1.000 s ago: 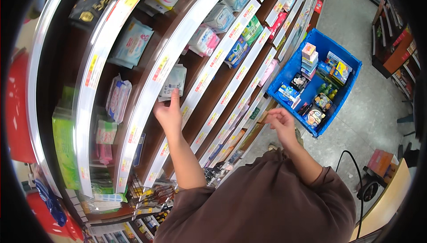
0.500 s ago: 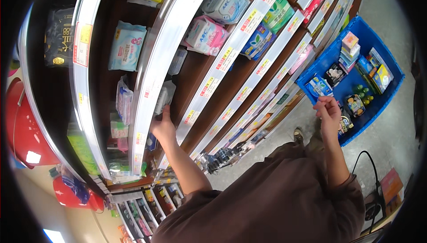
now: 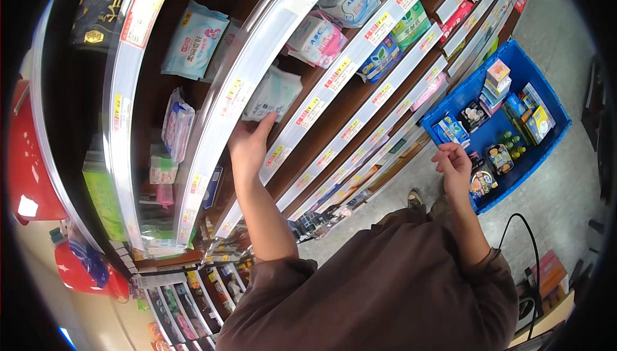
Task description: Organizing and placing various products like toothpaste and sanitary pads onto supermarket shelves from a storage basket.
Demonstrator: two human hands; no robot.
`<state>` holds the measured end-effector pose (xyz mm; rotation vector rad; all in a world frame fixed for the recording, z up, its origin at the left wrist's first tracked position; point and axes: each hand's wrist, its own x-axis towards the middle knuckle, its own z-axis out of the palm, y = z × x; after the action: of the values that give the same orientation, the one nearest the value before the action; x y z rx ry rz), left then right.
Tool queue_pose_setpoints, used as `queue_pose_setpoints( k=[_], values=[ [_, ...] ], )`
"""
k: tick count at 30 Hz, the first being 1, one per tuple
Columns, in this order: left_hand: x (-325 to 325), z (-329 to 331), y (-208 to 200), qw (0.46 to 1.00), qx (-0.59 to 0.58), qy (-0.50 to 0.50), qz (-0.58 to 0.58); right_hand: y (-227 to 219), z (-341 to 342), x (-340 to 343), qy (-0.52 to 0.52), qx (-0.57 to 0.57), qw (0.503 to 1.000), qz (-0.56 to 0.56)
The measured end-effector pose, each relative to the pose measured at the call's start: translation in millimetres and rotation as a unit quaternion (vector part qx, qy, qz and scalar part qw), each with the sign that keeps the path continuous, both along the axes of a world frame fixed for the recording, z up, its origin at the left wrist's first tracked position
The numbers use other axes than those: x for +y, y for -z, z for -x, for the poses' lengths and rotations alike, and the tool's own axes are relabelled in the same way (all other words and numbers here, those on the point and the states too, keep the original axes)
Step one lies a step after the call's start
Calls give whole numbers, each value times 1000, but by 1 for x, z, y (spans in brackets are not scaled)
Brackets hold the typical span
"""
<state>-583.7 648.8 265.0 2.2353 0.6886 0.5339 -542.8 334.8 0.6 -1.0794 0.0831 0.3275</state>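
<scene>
My left hand (image 3: 252, 137) reaches in between two shelf boards, its thumb and fingers closed on the near end of a pale soft plastic pack (image 3: 275, 96). Part of that pack and some of my fingers are hidden behind the white shelf edge. A pink-and-white pack of pads (image 3: 316, 39) lies farther along the same shelf. Off to the right, my right hand (image 3: 455, 166) hovers by the near left rim of a blue basket (image 3: 491, 206). Its fingers are curled in loosely, with nothing visible in them.
Curved shelves with white price strips (image 3: 334, 81) fill the left and middle. A light-blue pack (image 3: 196, 39) stands on another shelf. Boxes, packs and small green bottles (image 3: 511, 142) lie in the basket on the grey floor. A red bucket (image 3: 35, 158) is at far left.
My left hand has moved farther along the shelf, and the pale pack has come more into view with it. My right hand stays curled near the basket. The whole view has shifted slightly.
</scene>
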Motion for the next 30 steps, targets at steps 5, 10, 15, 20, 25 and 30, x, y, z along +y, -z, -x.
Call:
queue_pose_setpoints(
  k=[5,10,15,20,25,30],
  values=[
    [14,2,0,990,44,131,-13,-1,8,7,2,-5,1000,8],
    [87,17,14,994,-93,25,43,6,8,9,17,5,1000,1],
    [68,-15,-19,848,92,21,-521,6,5,13,-2,13,1000,8],
    [71,-35,-6,927,81,-63,-362,9,4,19,-27,-15,999,-8],
    [62,-55,-6,991,-13,-133,-10,7,2,18,-14,-11,1000,-16],
    [193,-30,34,961,-224,58,151,10,7,18,-24,-32,999,-23]
  ],
)
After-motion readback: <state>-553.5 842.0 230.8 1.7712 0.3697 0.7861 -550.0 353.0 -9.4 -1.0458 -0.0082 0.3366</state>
